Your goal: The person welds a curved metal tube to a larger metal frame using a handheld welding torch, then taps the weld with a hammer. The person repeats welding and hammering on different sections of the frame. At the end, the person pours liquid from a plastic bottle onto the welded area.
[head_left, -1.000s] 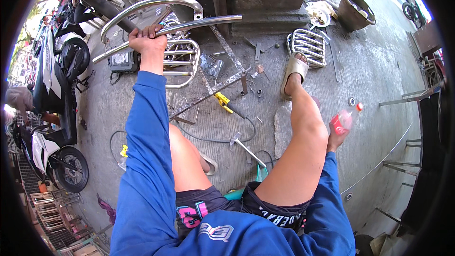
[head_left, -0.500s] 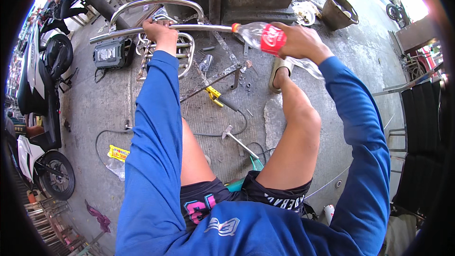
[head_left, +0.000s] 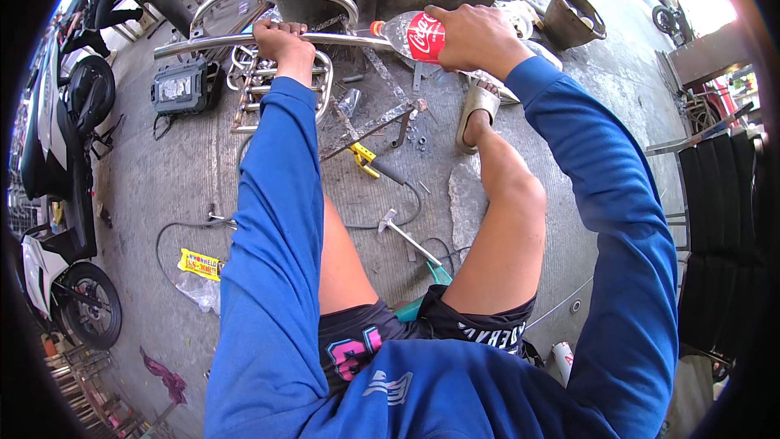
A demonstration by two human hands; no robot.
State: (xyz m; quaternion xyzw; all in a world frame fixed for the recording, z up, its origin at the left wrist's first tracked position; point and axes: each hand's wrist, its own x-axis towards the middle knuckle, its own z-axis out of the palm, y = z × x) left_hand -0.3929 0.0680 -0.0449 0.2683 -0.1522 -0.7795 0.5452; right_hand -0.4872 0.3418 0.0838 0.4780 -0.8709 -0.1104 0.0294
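My left hand (head_left: 283,39) is wrapped round the straight tube of a shiny bent metal tube frame (head_left: 203,46), holding it off the floor. In my right hand (head_left: 481,39) is a clear plastic bottle (head_left: 396,35) with a red label and an orange cap. The bottle lies nearly level, its cap end pointing left toward the tube, just above it. Whether liquid comes out of the cap I cannot make out. Beneath my left hand stands another shiny frame with several bars (head_left: 319,85).
On the floor lie a yellow electrode holder (head_left: 363,158) with its cable, a hammer (head_left: 393,222), a rusty angle bar (head_left: 374,126) and a yellow packet (head_left: 200,264). A dark case (head_left: 185,88) and motorcycle (head_left: 93,305) are left; a bucket (head_left: 572,19) stands far right.
My right hand has brought the bottle left and slightly farther away, closer to my left hand. My left hand and the tube have shifted a little farther away.
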